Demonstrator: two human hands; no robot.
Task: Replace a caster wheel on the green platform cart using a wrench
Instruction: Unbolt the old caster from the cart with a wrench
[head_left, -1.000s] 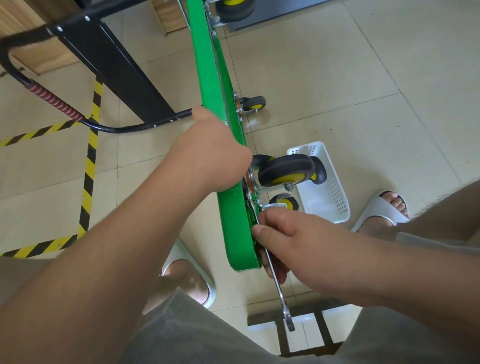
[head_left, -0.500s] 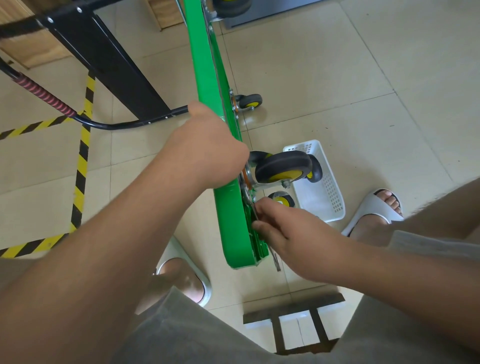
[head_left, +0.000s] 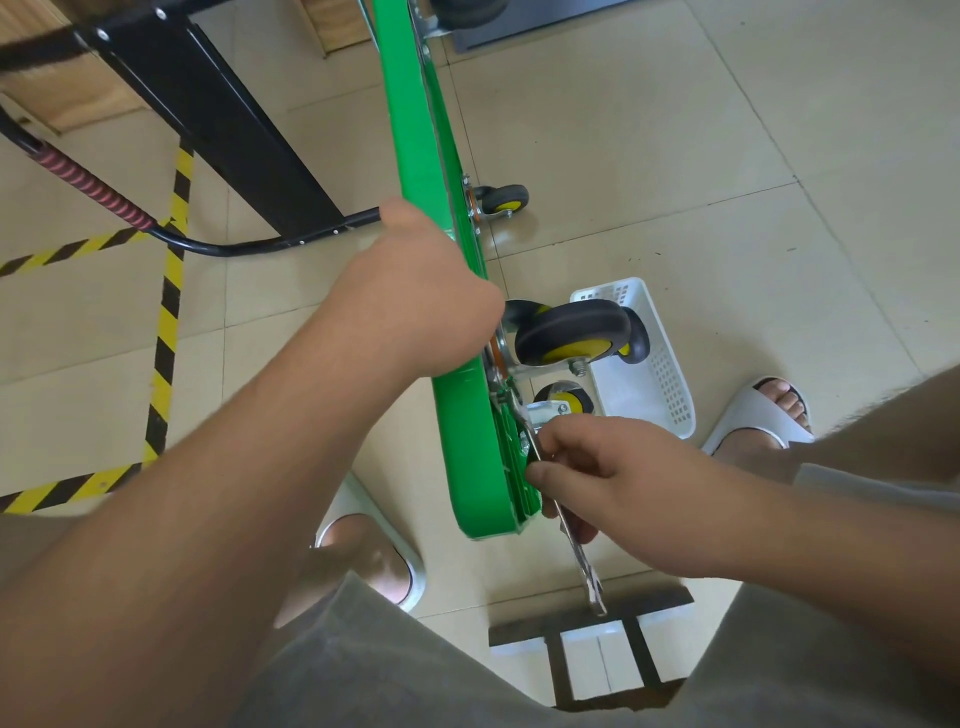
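Note:
The green platform cart (head_left: 415, 140) stands on its edge, its underside facing right. My left hand (head_left: 415, 306) grips the cart's rim from the left. A black caster wheel with a yellow hub (head_left: 574, 332) sticks out from the underside near the cart's lower end. My right hand (head_left: 608, 478) holds a silver wrench (head_left: 584, 566) just below that caster, its head against the mounting plate and its free end pointing down. A second caster (head_left: 501, 200) sits farther up the cart.
A white perforated basket (head_left: 660, 353) lies on the tiled floor right of the cart, a loose caster wheel (head_left: 563, 402) beside it. The cart's black handle (head_left: 234, 247) curves left over yellow-black floor tape (head_left: 166, 322). My feet in white slippers flank the cart. A dark stool frame (head_left: 592, 639) is below.
My right hand slid up along the wrench to the caster mount, then drew back lower. The wrench's free end shows again below my hand. My left hand kept its grip.

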